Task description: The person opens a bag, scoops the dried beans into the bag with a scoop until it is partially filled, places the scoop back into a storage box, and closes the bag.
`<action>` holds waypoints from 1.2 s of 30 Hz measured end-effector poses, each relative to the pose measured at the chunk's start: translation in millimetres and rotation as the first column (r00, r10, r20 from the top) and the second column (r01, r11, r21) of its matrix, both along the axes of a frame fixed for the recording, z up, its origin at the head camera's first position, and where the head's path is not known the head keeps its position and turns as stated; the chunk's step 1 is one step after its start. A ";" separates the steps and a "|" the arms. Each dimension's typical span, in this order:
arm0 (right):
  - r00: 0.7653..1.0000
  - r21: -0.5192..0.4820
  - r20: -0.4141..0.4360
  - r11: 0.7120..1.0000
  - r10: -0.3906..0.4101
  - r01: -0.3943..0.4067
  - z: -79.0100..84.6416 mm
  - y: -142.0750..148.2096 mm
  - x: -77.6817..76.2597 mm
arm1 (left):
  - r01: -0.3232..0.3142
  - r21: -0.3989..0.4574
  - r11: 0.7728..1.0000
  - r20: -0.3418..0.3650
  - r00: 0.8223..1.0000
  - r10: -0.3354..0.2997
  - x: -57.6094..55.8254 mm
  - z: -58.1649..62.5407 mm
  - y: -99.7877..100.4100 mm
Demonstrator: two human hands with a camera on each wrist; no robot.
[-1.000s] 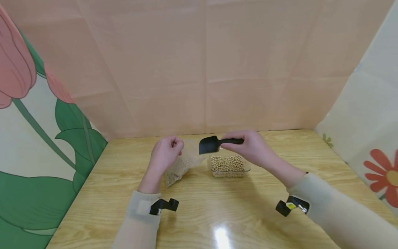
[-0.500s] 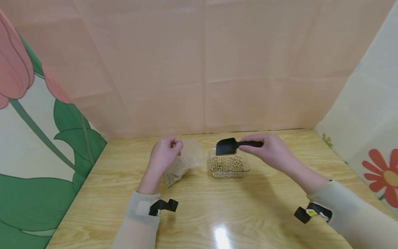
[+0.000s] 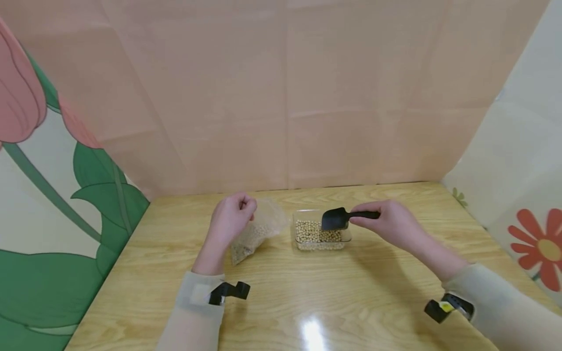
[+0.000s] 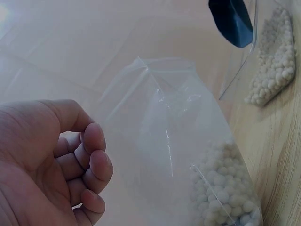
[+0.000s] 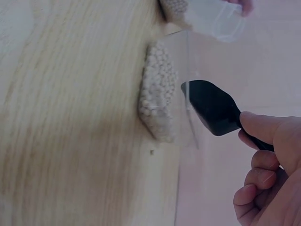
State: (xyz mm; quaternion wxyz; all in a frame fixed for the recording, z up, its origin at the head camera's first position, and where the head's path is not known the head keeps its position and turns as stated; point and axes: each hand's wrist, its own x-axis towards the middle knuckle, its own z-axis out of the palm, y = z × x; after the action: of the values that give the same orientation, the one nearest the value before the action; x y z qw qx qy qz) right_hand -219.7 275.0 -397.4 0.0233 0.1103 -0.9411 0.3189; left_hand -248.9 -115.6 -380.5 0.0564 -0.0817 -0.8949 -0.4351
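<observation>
Pink creased sheet (image 3: 285,97) behind, light wood-grain table (image 3: 272,302) under everything, printed flower panels either side. Clear rectangular plastic container (image 3: 347,237) sits toward the back of the table, well stocked with round pale-tan beans (image 3: 309,231). Just left of it: translucent plastic zip-type bag (image 3: 271,214), leaning, with similar pale beans (image 4: 223,183) gathered in its bottom. My left hand (image 3: 230,217) is at the bag's edge, fingers curled in, thumb and fingertips pinching the film. My right hand (image 3: 397,224) pinches the handle of a black plastic scoop (image 3: 335,219) between thumb and index, other fingers folded. Scoop blade is over the right half of the container. From head view I can't tell if the blade touches the beans; right wrist view shows a gap, blade above them near the clear rim. Can't tell from any view whether it carries a load. Left wrist view gets the bag's mouth and the beans through the film, both small from the head. Right wrist view also picks up one small loose speck (image 5: 152,152) beside the container, which I can't make out from the head.
</observation>
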 end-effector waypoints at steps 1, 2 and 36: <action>1.000 0.010 -0.008 1.000 0.003 -0.003 -2.7 0.1 -0.5 | 0.001 0.000 1.000 0.001 1.000 -0.001 -0.2 -0.4 0.0; 1.000 0.020 -0.015 1.000 0.005 -0.005 -5.2 0.2 -1.2 | 0.001 -0.001 1.000 0.002 1.000 -0.001 0.1 -0.6 0.1; 0.998 0.166 -0.022 0.984 0.066 -0.061 5.5 -8.5 -18.6 | 0.000 -0.007 1.000 0.002 1.000 0.000 -2.2 -1.1 -1.4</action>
State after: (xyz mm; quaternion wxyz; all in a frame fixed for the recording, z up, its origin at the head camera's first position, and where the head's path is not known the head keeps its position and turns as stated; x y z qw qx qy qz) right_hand -238.2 266.5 -391.9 0.0167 0.1460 -0.9599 0.2388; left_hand -251.1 -117.1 -381.5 0.0550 -0.0816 -0.8965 -0.4320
